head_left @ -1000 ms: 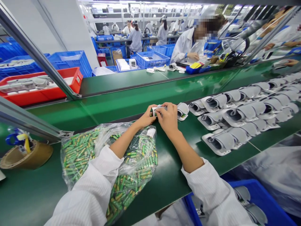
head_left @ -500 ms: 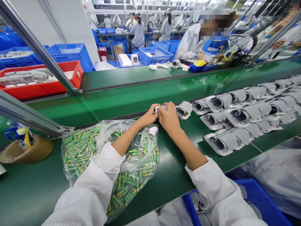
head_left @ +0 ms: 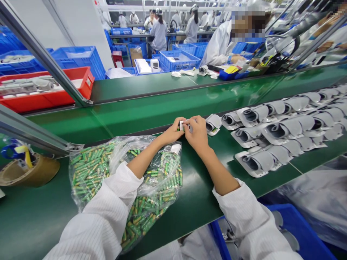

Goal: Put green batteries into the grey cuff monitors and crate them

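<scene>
Both hands meet above the green bench over the far side of a battery bag. My left hand (head_left: 172, 134) is closed on the left end of a white-and-grey wrist blood pressure monitor (head_left: 181, 125), mostly covered by fingers. My right hand (head_left: 197, 134) grips the same unit from the right, thumb and fingers pressed against it. A bit of green, likely a battery, shows by the left fingertips. Under my left forearm lies the clear plastic bag (head_left: 93, 168) full of green-and-gold batteries. Just right of my right hand, a similar monitor with a rolled grey cuff (head_left: 213, 124) rests on the bench.
Rows of cuffed monitors (head_left: 260, 160) line the bench at right. A brown tub (head_left: 32, 171) with blue-handled scissors stands at left, beside a metal frame post (head_left: 58, 68). A red bin (head_left: 81, 86) sits beyond the divider. A blue crate (head_left: 298, 224) is below; a co-worker (head_left: 218, 45) works opposite.
The right fingers have shifted slightly on the monitor, and a little more of its white part shows between the hands. The view has tilted slightly; the hands stay in place.
</scene>
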`<state>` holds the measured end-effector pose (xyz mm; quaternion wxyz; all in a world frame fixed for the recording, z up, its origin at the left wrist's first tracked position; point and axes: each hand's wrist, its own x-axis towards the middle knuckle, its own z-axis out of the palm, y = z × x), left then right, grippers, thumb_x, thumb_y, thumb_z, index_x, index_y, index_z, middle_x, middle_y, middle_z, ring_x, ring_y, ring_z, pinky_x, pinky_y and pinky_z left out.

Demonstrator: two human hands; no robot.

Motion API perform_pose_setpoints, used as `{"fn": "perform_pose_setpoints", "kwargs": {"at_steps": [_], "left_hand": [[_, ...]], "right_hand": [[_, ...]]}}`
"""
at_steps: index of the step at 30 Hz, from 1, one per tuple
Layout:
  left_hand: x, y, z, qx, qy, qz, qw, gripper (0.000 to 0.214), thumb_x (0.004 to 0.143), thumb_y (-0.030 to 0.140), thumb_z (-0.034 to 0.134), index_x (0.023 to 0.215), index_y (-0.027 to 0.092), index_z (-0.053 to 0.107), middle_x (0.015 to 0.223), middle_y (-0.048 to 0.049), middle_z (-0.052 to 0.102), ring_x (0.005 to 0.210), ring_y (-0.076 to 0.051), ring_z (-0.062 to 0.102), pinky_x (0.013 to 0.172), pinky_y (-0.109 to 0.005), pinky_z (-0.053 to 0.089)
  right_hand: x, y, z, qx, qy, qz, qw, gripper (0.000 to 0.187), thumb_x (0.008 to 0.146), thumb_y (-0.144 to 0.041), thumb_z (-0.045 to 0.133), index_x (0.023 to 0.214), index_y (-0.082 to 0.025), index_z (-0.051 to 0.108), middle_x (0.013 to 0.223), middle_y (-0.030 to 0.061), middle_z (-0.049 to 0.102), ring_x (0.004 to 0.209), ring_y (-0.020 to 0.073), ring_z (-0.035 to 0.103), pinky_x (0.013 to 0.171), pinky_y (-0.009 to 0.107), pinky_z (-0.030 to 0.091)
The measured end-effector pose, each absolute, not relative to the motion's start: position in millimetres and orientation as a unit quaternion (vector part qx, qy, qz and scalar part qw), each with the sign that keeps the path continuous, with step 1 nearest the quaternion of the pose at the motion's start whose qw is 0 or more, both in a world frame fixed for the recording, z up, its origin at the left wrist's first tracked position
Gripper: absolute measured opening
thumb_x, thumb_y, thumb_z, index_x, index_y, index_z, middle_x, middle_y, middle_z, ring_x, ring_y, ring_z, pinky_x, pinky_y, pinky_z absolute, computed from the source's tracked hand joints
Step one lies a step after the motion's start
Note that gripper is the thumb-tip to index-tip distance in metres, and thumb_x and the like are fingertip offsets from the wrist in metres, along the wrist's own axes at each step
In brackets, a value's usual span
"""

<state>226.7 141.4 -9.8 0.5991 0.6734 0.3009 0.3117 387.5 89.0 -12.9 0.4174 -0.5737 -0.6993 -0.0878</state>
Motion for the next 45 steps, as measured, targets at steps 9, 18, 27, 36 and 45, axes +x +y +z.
{"fn": "perform_pose_setpoints", "kwargs": {"at_steps": [9,18,27,36,45], "left_hand": [[227,146,-18,0.734,0.267,0.313,0.540,0.061,0.084,0.018,0.061,0.143,0.022,0.044,0.118,-0.0042,0.060,0.096,-0.017,0.057,0.092,-0.027,0.044],[231,152,-30,0.692,0.299,0.302,0.583,0.073,0.086,0.024,0.070,0.150,0.021,0.035,0.101,-0.0005,0.059,0.083,-0.014,0.053,0.082,-0.026,0.043],[228,148,-20,0.657,0.326,0.375,0.567,0.046,0.091,0.027,0.064,0.134,0.018,0.054,0.098,-0.0031,0.067,0.087,-0.017,0.060,0.083,-0.028,0.045],[226,146,-8,0.639,0.347,0.385,0.568,0.036,0.095,0.050,0.059,0.095,0.015,0.068,0.081,-0.0030,0.063,0.083,-0.019,0.056,0.075,-0.028,0.044],[225,153,-6,0.538,0.359,0.340,0.683,0.023,0.078,0.040,0.065,0.085,0.019,0.059,0.070,0.0028,0.046,0.059,-0.011,0.038,0.051,-0.021,0.025]], "right_hand": [[387,87,-8,-0.570,-0.713,-0.098,0.396,0.020,0.103,-0.024,0.051,0.108,-0.021,0.070,0.108,0.0146,0.063,0.109,0.0335,0.055,0.103,0.053,0.048],[383,81,-6,-0.589,-0.712,-0.100,0.370,0.017,0.102,-0.025,0.056,0.097,-0.021,0.072,0.118,0.0184,0.061,0.117,0.0364,0.053,0.103,0.056,0.049],[397,82,-13,-0.554,-0.679,-0.035,0.480,0.048,0.096,-0.046,0.069,0.137,-0.022,0.060,0.137,0.0178,0.058,0.131,0.0357,0.055,0.114,0.059,0.046],[381,78,-21,-0.553,-0.666,0.058,0.497,0.066,0.091,-0.045,0.072,0.146,-0.021,0.047,0.140,0.0185,0.061,0.128,0.0345,0.062,0.112,0.057,0.050],[376,79,-19,-0.520,-0.708,-0.004,0.478,0.062,0.090,-0.032,0.066,0.146,-0.021,0.043,0.141,0.0192,0.057,0.135,0.0365,0.056,0.116,0.060,0.047]]}}
